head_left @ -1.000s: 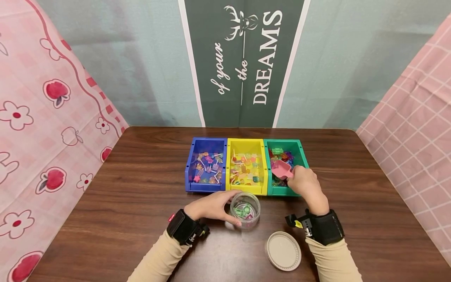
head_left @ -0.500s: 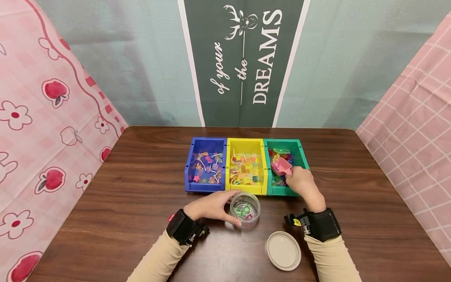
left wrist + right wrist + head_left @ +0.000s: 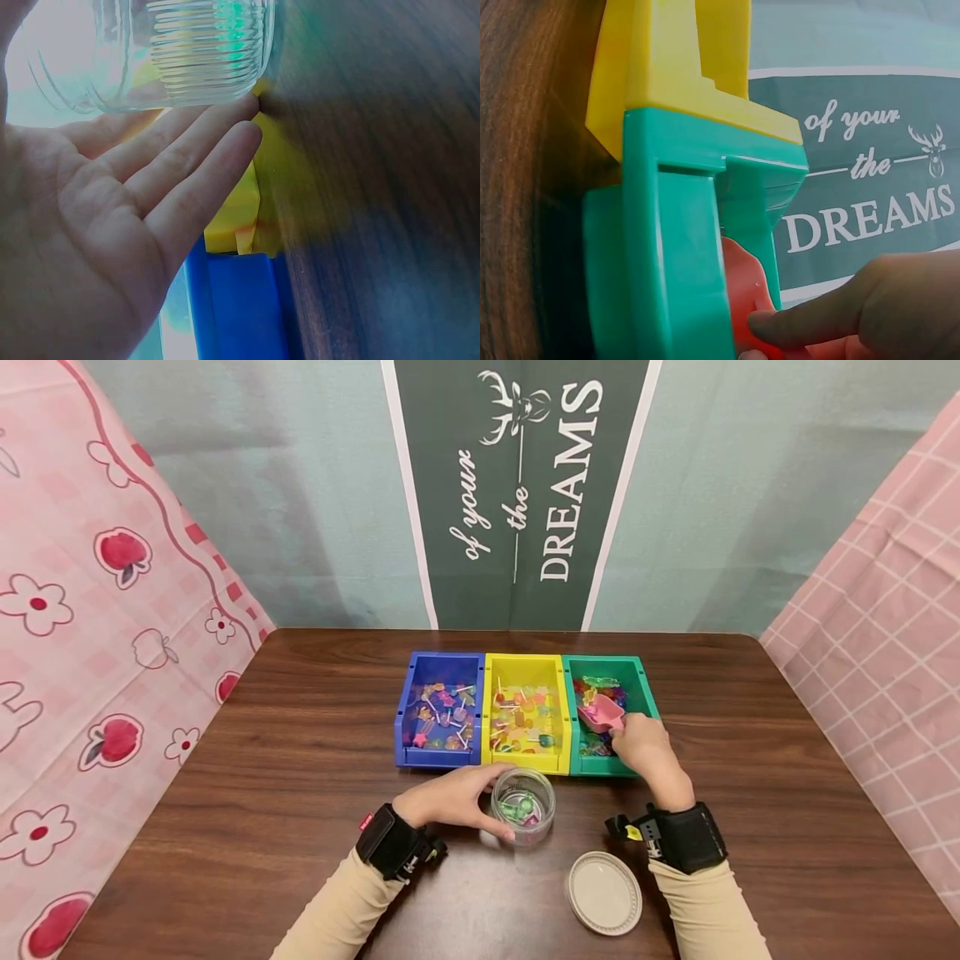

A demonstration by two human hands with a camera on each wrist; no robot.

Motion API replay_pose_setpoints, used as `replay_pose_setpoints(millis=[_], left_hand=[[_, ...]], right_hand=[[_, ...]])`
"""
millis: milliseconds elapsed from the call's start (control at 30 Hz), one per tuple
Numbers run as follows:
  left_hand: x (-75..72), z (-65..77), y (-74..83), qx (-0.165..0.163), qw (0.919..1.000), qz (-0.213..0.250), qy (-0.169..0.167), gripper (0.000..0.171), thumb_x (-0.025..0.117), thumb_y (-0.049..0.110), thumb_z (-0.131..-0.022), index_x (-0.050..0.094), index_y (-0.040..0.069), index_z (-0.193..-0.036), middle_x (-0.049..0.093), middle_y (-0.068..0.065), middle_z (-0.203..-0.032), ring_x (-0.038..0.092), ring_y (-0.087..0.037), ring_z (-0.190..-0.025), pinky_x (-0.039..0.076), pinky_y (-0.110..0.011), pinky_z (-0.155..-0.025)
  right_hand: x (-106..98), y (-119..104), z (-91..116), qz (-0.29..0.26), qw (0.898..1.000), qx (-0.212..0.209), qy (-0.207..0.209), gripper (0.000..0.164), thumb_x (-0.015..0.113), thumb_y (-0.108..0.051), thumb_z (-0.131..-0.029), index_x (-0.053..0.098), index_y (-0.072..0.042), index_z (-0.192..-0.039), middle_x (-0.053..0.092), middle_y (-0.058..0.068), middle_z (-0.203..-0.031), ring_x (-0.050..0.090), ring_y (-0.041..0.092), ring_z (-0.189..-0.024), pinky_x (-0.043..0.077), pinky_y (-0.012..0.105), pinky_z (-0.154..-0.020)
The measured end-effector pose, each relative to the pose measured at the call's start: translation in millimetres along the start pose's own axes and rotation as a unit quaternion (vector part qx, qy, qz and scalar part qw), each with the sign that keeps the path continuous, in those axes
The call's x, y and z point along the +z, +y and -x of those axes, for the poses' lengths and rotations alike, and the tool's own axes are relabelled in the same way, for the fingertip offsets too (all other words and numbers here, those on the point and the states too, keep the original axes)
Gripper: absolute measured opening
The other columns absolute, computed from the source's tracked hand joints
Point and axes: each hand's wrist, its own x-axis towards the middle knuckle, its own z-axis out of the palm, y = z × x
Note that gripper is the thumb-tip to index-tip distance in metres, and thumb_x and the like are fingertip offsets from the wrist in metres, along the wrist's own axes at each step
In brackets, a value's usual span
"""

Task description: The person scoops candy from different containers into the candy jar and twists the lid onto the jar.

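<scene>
My left hand holds a clear jar on the table, thumb on its near side and fingers along its far side. Inside the jar lie a few green and pink translucent pieces. In the left wrist view, the fingers lie against the ribbed jar wall. My right hand grips a small pink scoop by its handle, with the scoop's bowl down among colourful translucent pieces in the green bin. In the right wrist view the green bin's wall partly hides the scoop.
Left of the green bin stand a yellow bin and a blue bin, touching side by side, both holding small lollipop-like and candy-like pieces. A round whitish lid lies on the brown table near the right forearm.
My right hand has pushed the scoop slightly among the pieces in the green bin, and its bowl has turned, with pieces now in it. The left hand and jar have stayed put.
</scene>
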Motion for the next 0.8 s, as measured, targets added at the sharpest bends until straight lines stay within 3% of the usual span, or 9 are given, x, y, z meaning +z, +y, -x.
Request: replay_pose_setpoints(millis=[467,800], left_hand=[[0.9,-1.6,-1.1,0.004,1.0000,0.000,0.000,0.084,0.077,0.044,-0.071,0.040,0.011,-0.139,0.059,-0.005,-0.125,0.055,-0.012,-0.111,0.047,-0.031,-0.100],[1.1,-2.0,-2.0,0.003,1.0000,0.002,-0.001,0.083,0.077,0.044,-0.071,0.041,0.012,-0.139,0.059,-0.004,-0.124,0.056,-0.012,-0.110,0.047,-0.031,-0.099]], right_hand=[[-18.6,1.0,13.2,-0.042,0.999,-0.025,0.023,0.030,0.051,-0.012,-0.095,0.057,0.016,-0.103,0.052,0.016,-0.069,0.044,0.021,-0.057,0.038,0.027,-0.048],[-28.0,3.2,18.3,-0.054,0.998,-0.025,0.028,0.032,0.051,-0.012,-0.095,0.054,0.017,-0.109,0.052,0.019,-0.073,0.043,0.021,-0.058,0.037,0.026,-0.048]])
